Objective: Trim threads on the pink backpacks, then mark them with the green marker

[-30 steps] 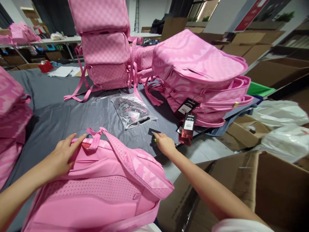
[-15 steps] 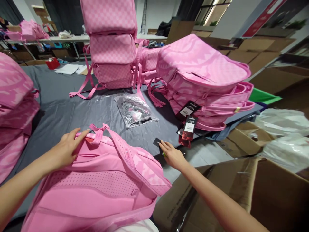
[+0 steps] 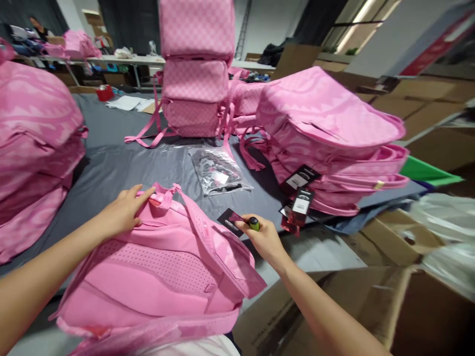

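Observation:
A pink backpack [image 3: 159,272] lies at the near edge of the table, its dotted back panel and shoulder straps facing me. My left hand [image 3: 128,210] grips its top edge beside the carry loop [image 3: 163,197]. Just past the backpack's right side, my right hand [image 3: 262,237] holds a black hang tag [image 3: 230,222] with a pinkish print, pinched at one end. A short green thing with a black end [image 3: 254,223] is also in that hand; its kind I cannot make out.
Pink backpacks are stacked at the left [image 3: 37,148], middle [image 3: 196,81] and right [image 3: 330,113]; hang tags [image 3: 301,201] dangle from the right stack. A clear plastic bag [image 3: 218,173] lies on the grey tablecloth [image 3: 111,163]. An open cardboard box [image 3: 401,306] stands near right.
The hang tag has come up off the table edge and moved left toward the backpack in my right hand. My left hand keeps its hold. The view has shifted slightly left.

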### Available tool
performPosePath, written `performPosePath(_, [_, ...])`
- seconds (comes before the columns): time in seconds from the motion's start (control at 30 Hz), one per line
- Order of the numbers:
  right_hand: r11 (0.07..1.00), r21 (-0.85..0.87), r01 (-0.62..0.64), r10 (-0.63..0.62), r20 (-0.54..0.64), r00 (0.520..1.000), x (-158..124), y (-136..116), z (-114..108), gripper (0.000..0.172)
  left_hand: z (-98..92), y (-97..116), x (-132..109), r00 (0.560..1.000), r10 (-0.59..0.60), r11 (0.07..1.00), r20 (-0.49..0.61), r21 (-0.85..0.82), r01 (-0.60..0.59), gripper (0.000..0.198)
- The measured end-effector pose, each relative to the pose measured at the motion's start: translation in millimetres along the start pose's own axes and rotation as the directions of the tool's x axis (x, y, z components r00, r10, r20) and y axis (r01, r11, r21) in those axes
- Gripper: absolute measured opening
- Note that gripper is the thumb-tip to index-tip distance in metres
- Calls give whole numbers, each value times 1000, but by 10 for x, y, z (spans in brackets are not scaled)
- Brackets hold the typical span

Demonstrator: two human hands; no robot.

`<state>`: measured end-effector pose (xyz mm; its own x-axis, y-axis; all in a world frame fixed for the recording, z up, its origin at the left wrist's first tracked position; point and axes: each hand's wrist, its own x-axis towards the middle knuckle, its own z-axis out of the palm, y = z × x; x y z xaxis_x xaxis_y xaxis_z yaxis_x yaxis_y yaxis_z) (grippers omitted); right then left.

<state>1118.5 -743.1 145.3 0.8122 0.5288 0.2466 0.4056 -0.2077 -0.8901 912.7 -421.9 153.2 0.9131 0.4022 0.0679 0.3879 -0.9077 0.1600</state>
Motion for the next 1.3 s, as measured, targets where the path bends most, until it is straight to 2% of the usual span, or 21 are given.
performPosePath(0.07, [997,-27,67,-65,48,997,-12,-243,225,28,53,32,-98,990,-20,994,-142,-112,4,85])
performPosePath(0.1, [992,-22,121,-119,77,990,-7,-343,338,26,92,39,-170,971,-41,985,-235,-173,0,78])
performPosePath(0.13, [979,-7,202,-200,114,973,4,-430,449,24,135,42,-256,943,-70,974,-327,-226,-6,71])
performPosePath(0.2, [916,1,400,-393,186,900,34,-574,654,22,224,43,-453,883,-129,955,-452,-296,-11,62])
performPosePath(0.23, [869,-7,494,-481,218,849,48,-633,745,21,265,44,-555,867,-144,951,-477,-308,-11,61])
performPosePath(0.3, [785,-30,619,-591,263,762,60,-725,906,20,332,50,-743,868,-145,954,-475,-298,-3,64])
performPosePath(0.37, [754,-29,657,-617,313,722,53,-784,1042,23,385,56,-887,883,-121,966,-453,-257,0,71])
performPosePath(0.43, [764,-64,642,-559,432,708,42,-822,1162,30,431,55,-978,887,-108,975,-449,-223,7,81])
performPosePath(0.53, [735,-296,610,-298,667,683,51,-880,1336,26,486,42,-1041,868,-117,978,-482,-210,15,88])
performPosePath(0.57, [701,-364,614,-215,712,668,62,-908,1395,20,498,38,-1049,859,-116,978,-498,-211,9,88])
performPosePath(0.63, [614,-437,657,-125,768,628,89,-978,1513,10,511,32,-1057,845,-102,975,-525,-221,-19,85])
performPosePath(0.8, [362,-473,803,15,865,502,98,-1159,1743,21,528,39,-1028,814,-77,969,-575,-236,-75,85])
performPosePath(0.87, [324,-489,810,48,863,502,61,-1184,1766,25,546,43,-1006,804,-77,973,-589,-220,-67,85])
performPosePath(0.97, [314,-563,764,42,813,581,-6,-1155,1732,21,576,44,-985,797,-71,981,-600,-187,-53,87])
performPosePath(1.07, [404,-616,676,-3,738,674,-36,-1097,1701,19,586,59,-990,805,-59,987,-590,-153,-39,91])
performPosePath(1.13, [491,-603,629,-12,717,697,-27,-1072,1719,14,578,90,-1000,820,-64,995,-569,-101,7,99])
performPosePath(1.2, [506,-573,644,-11,742,670,-4,-1068,1764,11,564,136,-1007,835,-84,996,-544,-33,79,107])
performPosePath(1.3, [400,-517,757,-26,819,573,38,-1087,1839,17,547,205,-1011,847,-116,987,-518,35,157,107])
